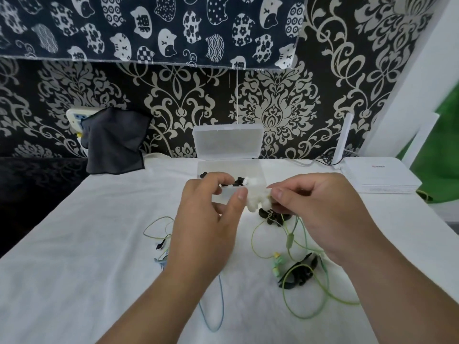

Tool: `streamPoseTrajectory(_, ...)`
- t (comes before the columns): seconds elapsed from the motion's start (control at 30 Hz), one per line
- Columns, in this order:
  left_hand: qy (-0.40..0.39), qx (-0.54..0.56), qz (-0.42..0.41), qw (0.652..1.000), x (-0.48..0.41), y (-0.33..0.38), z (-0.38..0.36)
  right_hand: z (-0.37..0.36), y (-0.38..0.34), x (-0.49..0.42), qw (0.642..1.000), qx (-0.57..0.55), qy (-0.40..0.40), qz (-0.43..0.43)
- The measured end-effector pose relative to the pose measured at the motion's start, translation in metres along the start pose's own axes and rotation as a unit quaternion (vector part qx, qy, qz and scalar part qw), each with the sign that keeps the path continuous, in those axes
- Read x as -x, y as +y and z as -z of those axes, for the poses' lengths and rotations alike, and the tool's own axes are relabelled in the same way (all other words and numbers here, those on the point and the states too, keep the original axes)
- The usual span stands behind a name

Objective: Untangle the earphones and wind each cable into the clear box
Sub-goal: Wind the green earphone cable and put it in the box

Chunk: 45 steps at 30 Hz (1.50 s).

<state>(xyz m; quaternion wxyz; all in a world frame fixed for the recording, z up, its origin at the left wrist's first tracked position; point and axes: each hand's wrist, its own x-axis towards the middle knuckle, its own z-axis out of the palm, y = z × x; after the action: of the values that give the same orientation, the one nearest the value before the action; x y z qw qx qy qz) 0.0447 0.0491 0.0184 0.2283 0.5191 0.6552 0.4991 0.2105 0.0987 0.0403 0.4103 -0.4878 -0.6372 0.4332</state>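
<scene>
A clear box point(229, 167) stands at the far middle of the white cloth with its lid point(227, 141) propped open; small black pieces lie inside. In front of it both hands hold a white coiled bundle of earphone cable point(255, 199). My left hand point(211, 219) pinches its left side and my right hand point(323, 214) pinches its right side. Below the hands a green earphone cable point(305, 304) loops over the cloth with its green earbuds point(276, 264). A blue cable point(216, 316) runs toward me, partly hidden under my left arm. Black ear hooks point(299, 271) lie among the green loops.
A white-covered table point(74, 269) carries everything. A dark grey cloth point(114, 140) hangs at the back left over a wall socket. A white router point(377, 176) with an antenna sits at the back right. Small black ear tips point(269, 216) lie beneath the bundle.
</scene>
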Motion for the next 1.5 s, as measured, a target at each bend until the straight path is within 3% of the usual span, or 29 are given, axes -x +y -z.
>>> streamPoseTrajectory(0.2, -0.055, 0.003, -0.009, 0.998, 0.007, 0.008, -0.010, -0.004, 0.000, 0.002, 1.000, 0.002, 0.025, 0.000)
streamPoseTrajectory(0.37, -0.039, 0.022, 0.001, 0.999, 0.005, 0.004, -0.012, -0.009, -0.001, 0.004, 1.000, 0.011, 0.022, 0.009)
streamPoseTrajectory(0.57, -0.040, 0.055, -0.048, 0.997, -0.001, -0.001, -0.010, -0.010, -0.001, 0.004, 0.999, -0.009, -0.036, -0.026)
streamPoseTrajectory(0.73, -0.113, 0.085, -0.060, 0.988, -0.004, -0.002, -0.005, 0.002, -0.003, 0.002, 1.000, 0.024, -0.009, -0.009)
streamPoseTrajectory(0.87, -0.180, 0.150, -0.041, 0.971, -0.006, -0.002, 0.000, 0.008, -0.005, 0.002, 0.997, -0.078, -0.016, -0.024)
streamPoseTrajectory(0.97, -0.216, 0.170, -0.028, 0.961, -0.009, -0.004, 0.005, 0.018, -0.011, -0.002, 0.984, -0.169, 0.048, -0.029)
streamPoseTrajectory(1.13, -0.246, 0.165, -0.025, 0.955, -0.014, -0.009, 0.014, 0.052, -0.014, -0.016, 0.885, -0.424, 0.183, -0.065)
streamPoseTrajectory(1.27, -0.249, 0.159, 0.001, 0.955, -0.016, -0.015, 0.014, 0.071, -0.003, -0.025, 0.831, -0.496, 0.247, -0.054)
streamPoseTrajectory(1.5, -0.267, 0.100, 0.031, 0.958, -0.015, -0.018, 0.008, 0.073, 0.010, -0.027, 0.867, -0.445, 0.222, -0.028)
